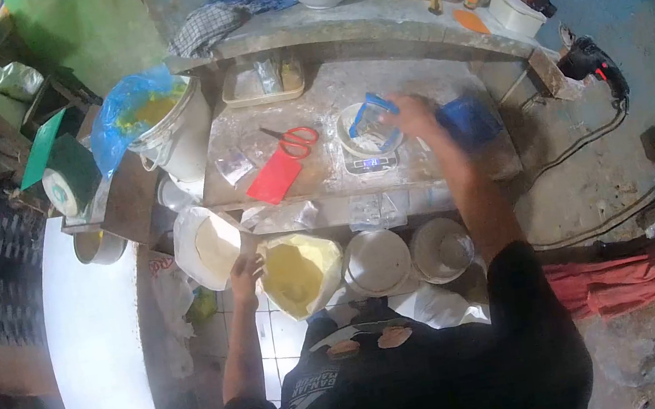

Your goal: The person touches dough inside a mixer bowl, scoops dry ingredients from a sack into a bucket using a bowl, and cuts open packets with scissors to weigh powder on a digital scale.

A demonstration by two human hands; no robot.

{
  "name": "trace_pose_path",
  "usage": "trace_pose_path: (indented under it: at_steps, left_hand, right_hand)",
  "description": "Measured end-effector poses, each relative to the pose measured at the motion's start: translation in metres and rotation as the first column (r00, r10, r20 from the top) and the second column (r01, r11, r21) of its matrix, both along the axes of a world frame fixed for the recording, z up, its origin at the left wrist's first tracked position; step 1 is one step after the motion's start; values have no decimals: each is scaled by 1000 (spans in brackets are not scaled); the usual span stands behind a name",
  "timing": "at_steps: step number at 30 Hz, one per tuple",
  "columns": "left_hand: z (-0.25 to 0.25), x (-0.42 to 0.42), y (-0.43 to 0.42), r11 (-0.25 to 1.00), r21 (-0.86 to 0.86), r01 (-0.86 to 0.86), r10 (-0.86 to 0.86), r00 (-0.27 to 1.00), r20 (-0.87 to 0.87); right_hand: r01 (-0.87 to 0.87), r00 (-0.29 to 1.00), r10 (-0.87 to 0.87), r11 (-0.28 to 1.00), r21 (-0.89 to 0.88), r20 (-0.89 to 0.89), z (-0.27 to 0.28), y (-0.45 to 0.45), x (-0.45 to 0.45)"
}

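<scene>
My right hand (413,115) is closed on a clear plastic container with a blue rim (373,117). It holds the container tilted above a white bowl (344,131), which stands on a small digital scale (372,163) with a lit display. Lower and to the left, my left hand (245,273) grips the edge of a white tub (188,253) with pale powder inside. Beside that hand sits a pale bag with yellow powder (294,276). Red-handled scissors (300,141) and a red packet (274,177) lie left of the scale.
A white bucket lined with blue plastic (179,133) stands at left, near a green dial scale (71,180). Two round white tubs (377,262) are below the worktop. A blue object (470,122) lies right of my forearm. A power drill (594,65) with a cable is farther right.
</scene>
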State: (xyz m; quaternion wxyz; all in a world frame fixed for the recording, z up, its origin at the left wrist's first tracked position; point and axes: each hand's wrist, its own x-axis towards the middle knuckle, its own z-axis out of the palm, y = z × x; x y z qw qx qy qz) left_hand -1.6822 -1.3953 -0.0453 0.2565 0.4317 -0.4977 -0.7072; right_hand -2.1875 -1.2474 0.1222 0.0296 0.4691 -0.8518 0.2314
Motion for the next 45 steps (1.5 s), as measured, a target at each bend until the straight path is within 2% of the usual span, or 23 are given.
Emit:
trace_pose_path:
  at_steps: [2, 4, 5, 7, 8, 10, 11, 13, 16, 20, 22, 23, 25, 29, 32, 34, 35, 37, 41, 43, 44, 45]
  left_hand:
    - [-5, 18, 7, 999, 17, -43, 43, 999, -1]
    - [-1, 34, 17, 997, 38, -74, 72, 997, 42]
    - [-4, 40, 21, 996, 39, -74, 72, 996, 47]
    - [-9, 48, 26, 991, 53, -125, 119, 987, 110]
    - [-12, 51, 29, 991, 51, -120, 113, 987, 117]
    - [-16, 54, 33, 989, 70, -130, 125, 989, 80]
    - [-16, 52, 34, 990, 68, -124, 118, 989, 86]
    - [-18, 51, 37, 989, 78, -124, 119, 990, 71]
    - [-19, 47, 38, 992, 72, -106, 101, 993, 66]
    - [-17, 44, 44, 996, 51, -80, 76, 995, 64]
    - [-19, 46, 48, 994, 77, -75, 68, 993, 95]
    - [-22, 48, 50, 994, 74, -77, 70, 993, 98]
    - [-22, 50, 53, 992, 83, -96, 88, 991, 101]
    - [-19, 55, 58, 986, 100, -133, 118, 983, 140]
    - [-24, 61, 59, 981, 115, -154, 137, 980, 143]
    - [-30, 68, 64, 979, 113, -167, 156, 982, 104]
    - [-33, 71, 66, 979, 117, -166, 154, 982, 105]
    - [-36, 69, 64, 979, 134, -151, 135, 983, 121]
    - [-36, 67, 68, 975, 146, -166, 151, 983, 105]
    - [-38, 67, 71, 975, 137, -174, 158, 981, 116]
    - [-39, 69, 73, 974, 141, -178, 162, 980, 115]
    - [-40, 71, 73, 977, 133, -168, 155, 983, 102]
  right_hand:
    - [-9, 999, 9, 1000, -5, -49, -6, 5, -21]
    - [69, 930, -89, 995, 70, 357, -5, 15, -32]
    - [69, 928, -90, 995, 72, 361, 6, 21, -25]
    - [166, 786, -133, 986, 2, 604, 25, 37, -17]
    - [171, 781, -137, 985, 2, 609, 17, 42, -21]
    - [263, 592, 101, 914, -310, 799, 4, 53, -26]
    - [271, 588, 98, 911, -310, 803, 1, 57, -27]
    - [321, 501, 192, 864, -387, 844, -3, 68, -26]
    - [335, 455, 257, 837, -432, 852, -2, 74, -26]
    - [345, 467, 271, 820, -456, 841, 9, 75, -22]
    - [319, 559, 205, 841, -437, 803, 17, 71, -21]
    - [319, 557, 208, 841, -438, 804, 28, 69, -12]
    - [333, 659, 96, 852, -404, 746, 48, 67, 3]
    - [238, 746, 109, 877, -417, 657, 41, 58, -5]
    - [254, 809, 17, 891, -376, 587, 38, 54, -7]
    - [72, 982, -17, 953, -294, 187, 22, 51, -6]
    - [73, 982, -19, 954, -290, 187, 15, 51, -6]
    - [241, 862, -87, 937, -254, 499, 7, 43, -10]
    - [215, 885, -87, 948, -236, 457, -7, 46, -23]
    - [274, 750, 107, 848, -453, 653, -13, 47, -24]
    - [269, 751, 108, 851, -451, 652, -11, 50, -26]
    - [225, 813, 45, 895, -386, 580, -8, 52, -29]
